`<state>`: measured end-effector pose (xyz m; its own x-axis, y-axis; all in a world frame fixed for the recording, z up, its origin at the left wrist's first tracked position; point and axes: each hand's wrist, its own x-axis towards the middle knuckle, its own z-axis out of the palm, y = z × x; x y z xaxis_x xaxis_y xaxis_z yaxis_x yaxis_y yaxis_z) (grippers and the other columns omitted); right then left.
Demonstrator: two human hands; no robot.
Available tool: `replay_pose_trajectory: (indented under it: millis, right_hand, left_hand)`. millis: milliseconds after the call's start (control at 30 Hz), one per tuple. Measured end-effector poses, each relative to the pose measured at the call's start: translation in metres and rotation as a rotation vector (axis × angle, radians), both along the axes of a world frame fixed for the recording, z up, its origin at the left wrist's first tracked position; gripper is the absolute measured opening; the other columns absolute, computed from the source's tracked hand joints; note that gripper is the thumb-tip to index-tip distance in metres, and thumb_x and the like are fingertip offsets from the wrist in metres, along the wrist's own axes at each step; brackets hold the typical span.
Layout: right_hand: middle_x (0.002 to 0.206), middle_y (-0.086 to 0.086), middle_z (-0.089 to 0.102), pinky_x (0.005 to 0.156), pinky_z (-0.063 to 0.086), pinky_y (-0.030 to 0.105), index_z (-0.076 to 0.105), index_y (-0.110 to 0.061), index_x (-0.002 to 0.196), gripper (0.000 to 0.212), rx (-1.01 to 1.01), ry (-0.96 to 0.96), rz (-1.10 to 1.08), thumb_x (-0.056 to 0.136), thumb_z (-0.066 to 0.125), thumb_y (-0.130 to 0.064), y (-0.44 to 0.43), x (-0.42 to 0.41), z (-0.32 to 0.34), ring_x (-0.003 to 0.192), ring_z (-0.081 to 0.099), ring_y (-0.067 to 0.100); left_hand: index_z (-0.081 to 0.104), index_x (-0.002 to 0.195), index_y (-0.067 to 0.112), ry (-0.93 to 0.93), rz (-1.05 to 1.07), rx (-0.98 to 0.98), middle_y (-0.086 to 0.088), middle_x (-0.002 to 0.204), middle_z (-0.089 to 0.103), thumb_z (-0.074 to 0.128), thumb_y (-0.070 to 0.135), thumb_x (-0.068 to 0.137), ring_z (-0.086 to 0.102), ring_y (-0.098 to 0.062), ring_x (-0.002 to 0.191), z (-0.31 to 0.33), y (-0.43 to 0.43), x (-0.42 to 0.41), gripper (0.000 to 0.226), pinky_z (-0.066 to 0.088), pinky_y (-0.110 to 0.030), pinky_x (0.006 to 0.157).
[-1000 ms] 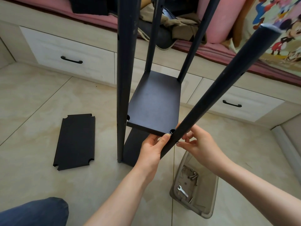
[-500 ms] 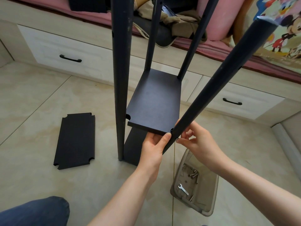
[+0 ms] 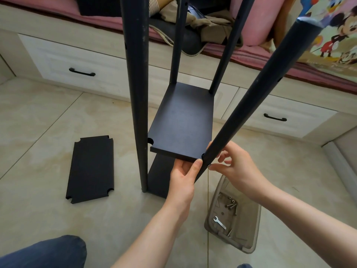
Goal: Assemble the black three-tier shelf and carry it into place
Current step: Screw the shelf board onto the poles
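Observation:
The black shelf frame stands on the floor with four upright poles. Its middle shelf board [image 3: 183, 124] sits between them, above the bottom board [image 3: 160, 178]. My left hand [image 3: 181, 178] grips the middle board's front edge, fingers underneath and thumb against the edge by the corner. My right hand [image 3: 237, 167] pinches the front-right pole [image 3: 260, 89] at that same corner, fingertips against the pole's lower side. What lies under those fingertips is hidden. The front-left pole [image 3: 137, 93] stands beside the board's notched left corner.
A loose black shelf board [image 3: 90, 169] lies flat on the tiled floor at the left. A clear plastic tray [image 3: 249, 229] with screws and a small wrench [image 3: 219, 222] sits by my right forearm. White drawers [image 3: 81, 60] and a cluttered bed run behind. My knee is at the bottom left.
Both hands stay at the front-right corner. My left thumb has slid slightly up against the board's edge, and the view has shifted a little.

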<state>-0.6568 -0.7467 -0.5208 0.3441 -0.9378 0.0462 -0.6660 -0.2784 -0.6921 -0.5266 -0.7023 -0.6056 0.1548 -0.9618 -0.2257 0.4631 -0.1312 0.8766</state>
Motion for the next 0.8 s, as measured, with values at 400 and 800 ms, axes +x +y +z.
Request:
replay_pose_trajectory:
  millis: [400, 800]
  right_hand:
    - [0.092, -0.006, 0.064, 0.08, 0.052, 0.029, 0.067, -0.034, 0.096, 0.037, -0.029, 0.049, 0.007, 0.074, 0.084, -0.01, 0.0, -0.001, 0.011, 0.085, 0.059, 0.01]
    - [0.083, 0.004, 0.076, 0.08, 0.058, 0.033, 0.077, -0.013, 0.097, 0.023, 0.081, -0.078, -0.029, 0.076, 0.081, -0.003, -0.005, -0.007, 0.014, 0.08, 0.072, 0.015]
  left_hand:
    - [0.074, 0.079, 0.025, -0.894, 0.164, 0.05, 0.013, 0.072, 0.073, 0.073, 0.037, 0.091, 0.07, -0.01, 0.075, 0.042, 0.019, 0.018, 0.017, 0.058, -0.037, 0.073]
    - [0.07, 0.1, 0.013, -1.496, -0.018, -0.424, -0.002, 0.103, 0.07, 0.091, 0.033, 0.07, 0.061, -0.029, 0.119, 0.062, -0.009, 0.021, 0.042, 0.034, -0.051, 0.114]
